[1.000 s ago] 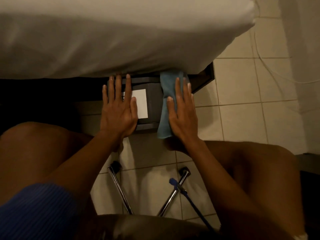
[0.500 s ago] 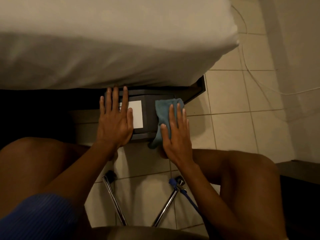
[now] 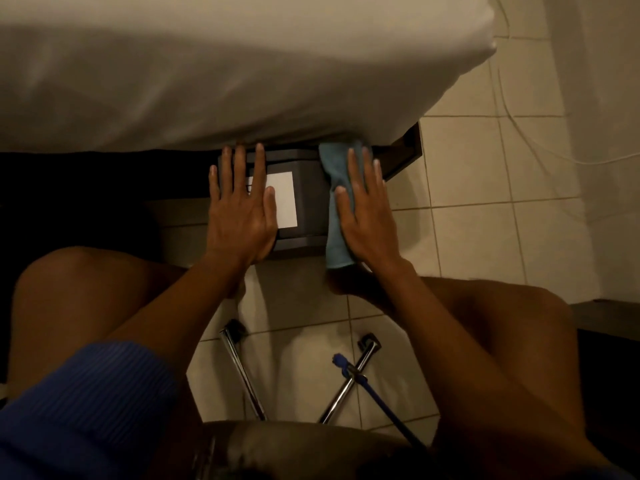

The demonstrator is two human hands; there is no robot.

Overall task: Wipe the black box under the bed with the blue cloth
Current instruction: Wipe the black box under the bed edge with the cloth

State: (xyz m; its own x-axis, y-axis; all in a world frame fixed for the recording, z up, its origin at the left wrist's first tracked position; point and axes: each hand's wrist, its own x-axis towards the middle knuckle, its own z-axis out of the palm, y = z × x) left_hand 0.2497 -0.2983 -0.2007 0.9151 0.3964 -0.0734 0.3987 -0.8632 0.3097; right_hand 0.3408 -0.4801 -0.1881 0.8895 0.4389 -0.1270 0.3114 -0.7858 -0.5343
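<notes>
The black box (image 3: 310,199) with a white label (image 3: 285,199) on top sits on the tiled floor, its far end tucked under the bed (image 3: 225,71). My left hand (image 3: 239,209) lies flat on the box's left side, fingers spread, partly covering the label. My right hand (image 3: 365,216) presses the blue cloth (image 3: 334,220) flat along the box's right side. The cloth stretches from the bed's edge down past the box's near corner.
White mattress overhangs the box from above. My bare knees flank the space at left and right. Chrome chair legs (image 3: 242,368) and a blue cord (image 3: 374,403) lie on the beige tiles (image 3: 485,220) below. A white cable (image 3: 519,133) runs at right.
My right hand slid the cloth forward again toward the bed, stretching it out along the box's right side. My left hand stayed flat on the box.
</notes>
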